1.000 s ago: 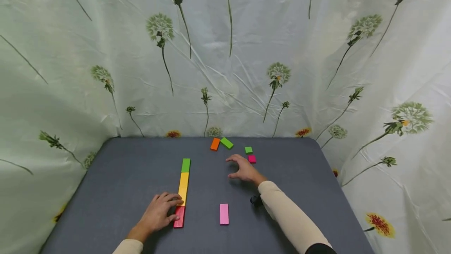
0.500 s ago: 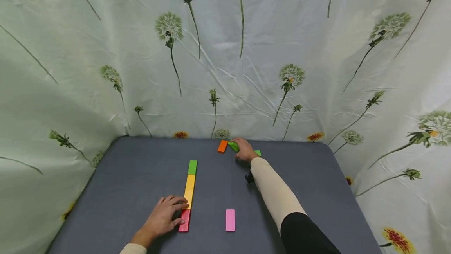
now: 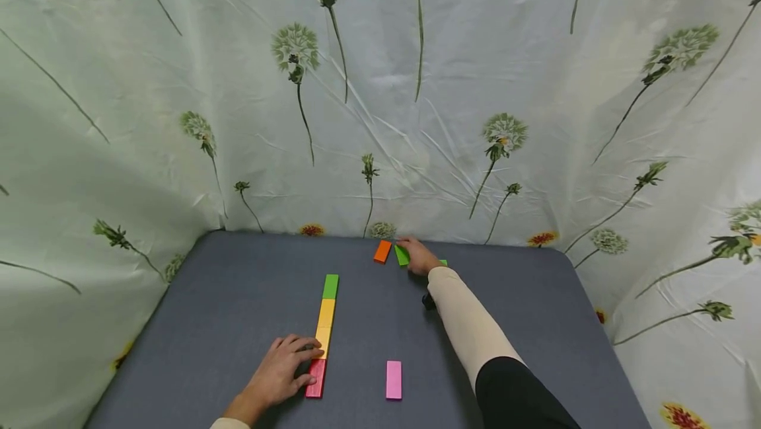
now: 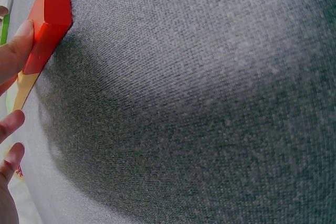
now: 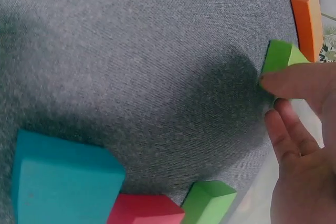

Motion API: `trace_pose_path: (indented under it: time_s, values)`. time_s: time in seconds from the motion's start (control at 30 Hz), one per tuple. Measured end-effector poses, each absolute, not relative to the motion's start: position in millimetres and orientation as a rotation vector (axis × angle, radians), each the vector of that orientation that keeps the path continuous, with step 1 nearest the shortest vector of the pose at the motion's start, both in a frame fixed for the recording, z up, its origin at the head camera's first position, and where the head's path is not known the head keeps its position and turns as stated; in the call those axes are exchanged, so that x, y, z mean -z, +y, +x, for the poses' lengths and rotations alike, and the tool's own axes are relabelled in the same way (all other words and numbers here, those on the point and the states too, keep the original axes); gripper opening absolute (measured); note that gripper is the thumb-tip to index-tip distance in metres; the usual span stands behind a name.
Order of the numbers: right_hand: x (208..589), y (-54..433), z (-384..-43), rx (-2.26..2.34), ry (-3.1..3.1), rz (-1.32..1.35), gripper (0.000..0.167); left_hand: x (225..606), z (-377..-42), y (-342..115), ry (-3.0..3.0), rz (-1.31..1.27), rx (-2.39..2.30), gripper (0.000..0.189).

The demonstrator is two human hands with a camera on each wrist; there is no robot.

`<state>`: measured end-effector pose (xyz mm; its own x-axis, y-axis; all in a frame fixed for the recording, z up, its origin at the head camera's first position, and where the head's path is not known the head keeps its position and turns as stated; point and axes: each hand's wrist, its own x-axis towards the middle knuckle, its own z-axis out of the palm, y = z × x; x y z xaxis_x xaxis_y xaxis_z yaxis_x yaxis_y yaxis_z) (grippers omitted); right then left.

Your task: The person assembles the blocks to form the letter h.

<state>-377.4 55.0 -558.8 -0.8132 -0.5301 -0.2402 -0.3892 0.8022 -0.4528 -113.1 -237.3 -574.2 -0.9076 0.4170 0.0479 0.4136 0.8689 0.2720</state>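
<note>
My left hand rests at a straight row of blocks, its thumb touching the red block and its fingertips over the nearer yellow block. Beyond them, the row continues with another yellow block and a green block. In the left wrist view the thumb lies against the side of the red block. At the far edge of the table, my right hand pinches a green block, which is partly hidden; the right wrist view shows the thumb against this green block.
An orange block lies left of the right hand. A pink block lies right of the row. In the right wrist view are a teal block, a crimson block and another green block. Behind the table hangs a flowered curtain.
My right hand has reached forward to the far green block and taken hold of it; the block has turned. My left hand stays at the row. The head view has shifted slightly.
</note>
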Motion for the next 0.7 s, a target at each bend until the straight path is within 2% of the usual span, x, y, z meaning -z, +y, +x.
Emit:
trace_pose_path:
  time_s: [0.7]
  values:
    - [556.0, 61.3, -369.8, 0.681, 2.649, -0.593, 0.060, 575.5, -113.7, -237.4, 3.075, 0.715, -0.455, 0.040]
